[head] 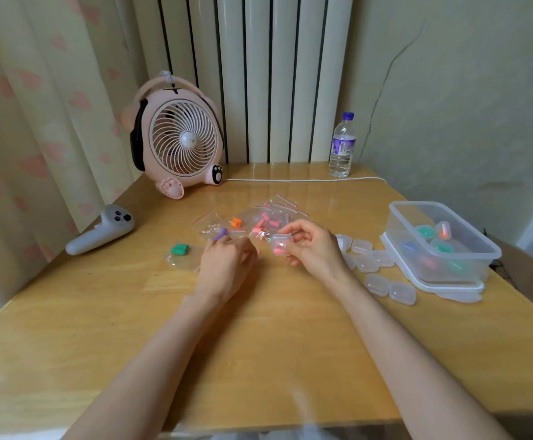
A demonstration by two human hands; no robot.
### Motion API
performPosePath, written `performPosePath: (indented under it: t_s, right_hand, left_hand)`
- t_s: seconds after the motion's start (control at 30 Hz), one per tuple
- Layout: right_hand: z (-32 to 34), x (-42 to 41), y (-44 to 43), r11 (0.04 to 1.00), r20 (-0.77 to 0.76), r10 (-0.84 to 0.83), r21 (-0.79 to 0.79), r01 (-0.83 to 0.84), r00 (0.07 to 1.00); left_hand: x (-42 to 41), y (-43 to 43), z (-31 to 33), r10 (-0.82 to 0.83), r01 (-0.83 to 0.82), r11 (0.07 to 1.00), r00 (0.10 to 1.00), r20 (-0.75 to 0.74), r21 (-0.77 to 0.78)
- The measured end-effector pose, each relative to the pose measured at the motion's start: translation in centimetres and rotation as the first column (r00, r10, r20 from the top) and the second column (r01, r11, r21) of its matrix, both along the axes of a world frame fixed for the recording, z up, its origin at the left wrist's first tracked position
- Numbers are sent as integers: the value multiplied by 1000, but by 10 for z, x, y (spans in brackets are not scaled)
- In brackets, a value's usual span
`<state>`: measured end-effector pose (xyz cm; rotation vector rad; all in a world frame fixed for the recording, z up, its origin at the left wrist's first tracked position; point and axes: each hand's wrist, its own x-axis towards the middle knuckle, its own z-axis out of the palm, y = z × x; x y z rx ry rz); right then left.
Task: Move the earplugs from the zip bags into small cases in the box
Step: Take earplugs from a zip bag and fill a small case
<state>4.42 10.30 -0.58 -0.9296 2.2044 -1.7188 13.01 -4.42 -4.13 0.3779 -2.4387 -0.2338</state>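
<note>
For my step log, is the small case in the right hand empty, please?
Not empty: pink earplugs show through the clear small case that the right hand holds. Its lid: cannot tell.

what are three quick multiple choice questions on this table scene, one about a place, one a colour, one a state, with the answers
1. Where does the clear box stand?
A. at the right side of the table
B. on a chair
C. on the floor

2. What colour are the earplugs in the leftmost bag?
A. yellow
B. green
C. black

3. What is the state of the small case in the right hand?
A. empty
B. broken in two
C. holding pink earplugs

Answers:
1 A, the clear box sits on the table near its right edge.
2 B, green shows through the bag's clear plastic.
3 C, pink shows through the case's clear wall between the fingers.
</note>
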Motion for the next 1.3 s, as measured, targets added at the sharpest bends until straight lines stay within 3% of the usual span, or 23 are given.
performPosePath:
  t_s: [0.1, 0.23, 0.37, 0.47, 0.57, 0.63, 0.7, 0.77, 0.83, 1.0, 1.1, 1.2, 1.3]
  right_hand:
    - [12, -4, 5, 993, -93, -87, 72, 94, 992]
    - [32, -22, 37, 940, -265, -282, 113, 321, 922]
    - [45, -50, 91, 805, -365, -539, 41, 591, 759]
    - [49, -74, 126, 728, -423, -604, 54, 684, 676]
    - [51, -84, 151, 706, -462, -533, 219, 674, 709]
    - [58, -76, 162, 791, -397, -483, 183, 584, 780]
    - [67, -54, 170, 935, -218, -304, 118, 334, 927]
    - [72, -30, 179, 978, -120, -74, 183, 95, 990]
    - [71, -15, 189, 971, -106, -13, 235, 38, 994]
    - [65, 0, 232, 964, -151, -180, 171, 206, 972]
    - [62, 10, 268, 935, -116, -317, 131, 331, 941]
    - [45, 17, 315, 861, -47, -496, 103, 498, 867]
    - [12, 19, 369, 723, 31, -691, 18, 691, 722]
  left_hand:
    - [0, 6, 16, -8, 10, 987, 1000, -18, 161]
    - [2, 24, 44, -128, 154, 913, 987, -92, 379]
    - [-5, 52, 59, -263, 329, 718, 944, -199, 613]
    - [-16, 75, 61, -315, 404, 602, 913, -260, 689]
    - [-26, 98, 63, -365, 453, 465, 881, -302, 760]
    - [-32, 114, 66, -402, 474, 373, 857, -322, 797]
    - [-37, 131, 69, -447, 490, 305, 831, -331, 817]
    - [-41, 149, 73, -475, 499, 256, 811, -342, 828]
    - [-44, 166, 77, -491, 497, 241, 803, -337, 833]
    - [-46, 209, 81, -591, 520, 147, 728, -347, 841]
    - [-47, 233, 75, -655, 566, 273, 701, -281, 778]
    - [-46, 257, 66, -702, 610, 318, 666, -252, 726]
    - [-39, 290, 58, -764, 667, 237, 577, -289, 706]
